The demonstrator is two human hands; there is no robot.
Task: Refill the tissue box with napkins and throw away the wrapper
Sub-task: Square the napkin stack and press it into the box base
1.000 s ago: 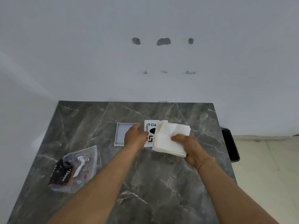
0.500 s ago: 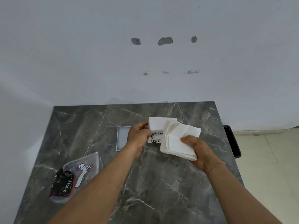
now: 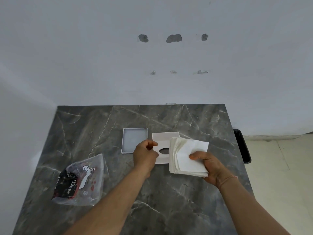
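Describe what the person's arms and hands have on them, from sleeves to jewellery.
Both forearms are bare as far as the frame shows, with no sleeves in view. The left hand wears nothing: no ring, watch or glove shows. The right hand is also ungloved, and a thin pinkish-orange thread bracelet circles its wrist.

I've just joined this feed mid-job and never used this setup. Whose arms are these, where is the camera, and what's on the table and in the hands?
There is no machine here: these are a person's two bare arms, filmed by one wide-angle camera worn on their head, looking forward and down. The grey marble table stands against a white wall. The left hand holds the white tissue box, its oval opening facing the camera. The right hand grips a stack of white napkins. The shallow white tray lying beside the box looks like its other half. At the left lies the emptied plastic wrapper. A black bin stands off the table's right edge.
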